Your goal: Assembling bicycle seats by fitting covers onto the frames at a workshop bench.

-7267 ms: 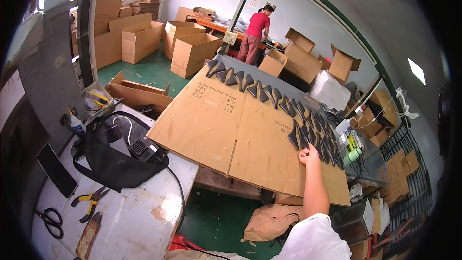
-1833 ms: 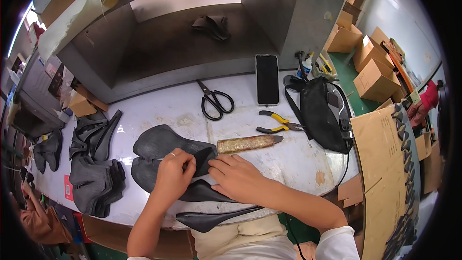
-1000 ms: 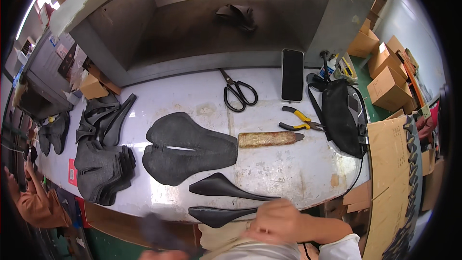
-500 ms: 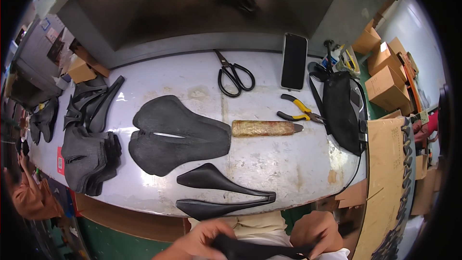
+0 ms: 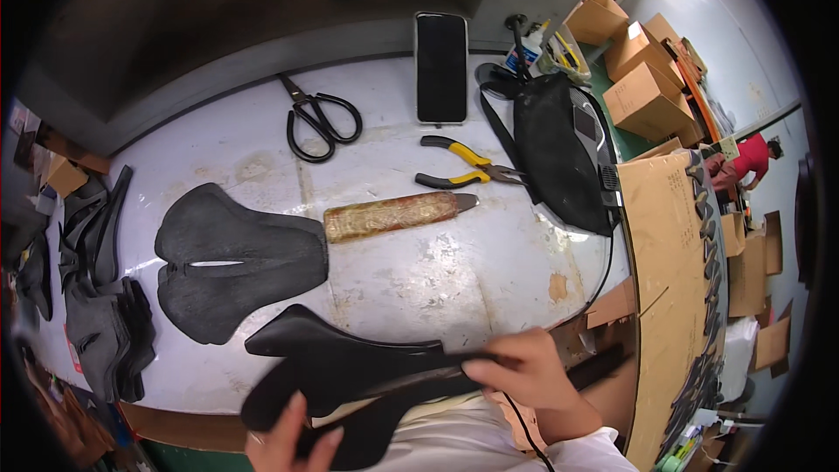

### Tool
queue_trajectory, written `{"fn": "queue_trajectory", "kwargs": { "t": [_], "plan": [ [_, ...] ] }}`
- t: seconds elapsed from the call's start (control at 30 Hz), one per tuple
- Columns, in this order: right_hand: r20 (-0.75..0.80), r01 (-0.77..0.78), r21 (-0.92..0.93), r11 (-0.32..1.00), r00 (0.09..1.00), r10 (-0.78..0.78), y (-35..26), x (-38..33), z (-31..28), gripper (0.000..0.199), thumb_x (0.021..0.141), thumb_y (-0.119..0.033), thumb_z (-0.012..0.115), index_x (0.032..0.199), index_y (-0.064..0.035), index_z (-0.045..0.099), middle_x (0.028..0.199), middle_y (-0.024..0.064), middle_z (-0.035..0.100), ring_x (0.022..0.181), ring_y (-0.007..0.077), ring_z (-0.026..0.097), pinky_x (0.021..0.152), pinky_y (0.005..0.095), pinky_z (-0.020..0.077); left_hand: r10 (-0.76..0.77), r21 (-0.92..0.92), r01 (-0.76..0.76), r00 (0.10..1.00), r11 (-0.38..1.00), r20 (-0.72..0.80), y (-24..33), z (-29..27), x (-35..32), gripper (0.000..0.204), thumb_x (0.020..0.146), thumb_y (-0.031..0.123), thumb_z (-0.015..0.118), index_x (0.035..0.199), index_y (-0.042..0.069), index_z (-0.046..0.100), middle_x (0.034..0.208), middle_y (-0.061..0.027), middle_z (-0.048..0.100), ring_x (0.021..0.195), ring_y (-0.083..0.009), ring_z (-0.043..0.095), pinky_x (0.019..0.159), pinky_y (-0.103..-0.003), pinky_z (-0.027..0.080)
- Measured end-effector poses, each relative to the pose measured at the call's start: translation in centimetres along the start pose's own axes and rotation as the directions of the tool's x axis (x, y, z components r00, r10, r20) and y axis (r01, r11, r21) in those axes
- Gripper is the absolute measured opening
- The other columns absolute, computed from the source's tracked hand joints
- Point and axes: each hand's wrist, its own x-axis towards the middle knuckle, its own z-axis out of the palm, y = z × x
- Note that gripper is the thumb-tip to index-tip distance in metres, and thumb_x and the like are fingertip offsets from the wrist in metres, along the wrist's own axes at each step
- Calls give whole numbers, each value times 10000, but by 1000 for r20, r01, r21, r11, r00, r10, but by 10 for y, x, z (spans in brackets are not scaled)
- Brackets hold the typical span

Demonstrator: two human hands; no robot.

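Both my hands hold a black bicycle saddle cover [image 5: 367, 419], long and split down the middle, over the front edge of the table. At its wide end, the fingers and thumb of my left hand [image 5: 284, 441] grip the cover. My right hand [image 5: 524, 371] pinches the narrow end. Behind it lies a glossy black saddle piece [image 5: 323, 334], partly hidden by the held cover. Further back, a flat dark grey saddle-shaped piece [image 5: 253, 240] with a centre slot lies beside a knife [image 5: 389, 215] with a tape-wrapped handle.
Black-handled scissors [image 5: 319, 118], a phone [image 5: 442, 70], yellow-and-black pliers [image 5: 468, 170] and a black bag [image 5: 555, 149] lie toward the back. A stack of grey pieces [image 5: 109, 332] stands left. Cardboard boxes [image 5: 651, 92] fill the right side. A person in red [image 5: 747, 162] is far right.
The view has swung right, so the table's things appear further left. My hands have risen from below the table edge, bringing the saddle cover up over it.
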Motion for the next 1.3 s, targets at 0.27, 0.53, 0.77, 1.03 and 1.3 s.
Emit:
{"fn": "queue_trajectory", "kwargs": {
  "t": [0.27, 0.53, 0.77, 1.03, 1.3],
  "plan": [
    [-71, -150, 121, 981, 985, 159, 17, 22, 21, 216, 861, -110, 734, 758, 18, 594, 539, -5, 517, 521, 41, 596, 443, 202, 404, -371, -199, 405, 909, 892, 190, -29, -8, 36, 797, 510, -10, 766, 1289, 21, 602, 1000, -36, 593, 831, -123, 544, 691, -217, 421],
    [-74, -125, 39, 991, 989, 128, 16, 26, 25, 207, 843, -77, 745, 733, 22, 600, 549, 0, 564, 524, 37, 597, 446, 200, 417, -400, -272, 441, 896, 855, 194, -31, -9, 32, 791, 510, -27, 747, 1286, -8, 593, 1065, -73, 605, 964, -159, 600, 803, -227, 466],
    [-114, -15, -217, 976, 993, -10, 17, 32, 33, 238, 843, -90, 742, 714, 20, 577, 526, 15, 548, 494, 51, 587, 440, 204, 405, -296, -41, 306, 941, 951, 164, -32, -9, 28, 824, 542, -3, 771, 1335, 25, 551, 1033, -87, 589, 822, -165, 550, 684, -256, 430],
    [-31, -165, -89, 982, 986, 163, 3, 29, 27, 209, 889, -140, 679, 977, 28, 593, 552, 75, 569, 483, 109, 565, 462, 266, 426, -647, -36, 654, 755, 756, 105, -28, -2, 11, 933, 623, -12, 767, 1457, 75, 359, 1027, -86, 497, 746, -117, 514, 625, -242, 409],
    [300, -111, 100, 989, 951, 76, 25, 29, 3, 256, 956, -224, 609, 1034, 20, 604, 638, 24, 579, 577, 82, 573, 543, 242, 457, -594, -836, 179, 779, 518, -201, -16, 25, -2, 723, 810, 169, 693, 1435, 47, 352, 1075, -62, 535, 953, -151, 558, 858, -291, 490]
  ]
}}
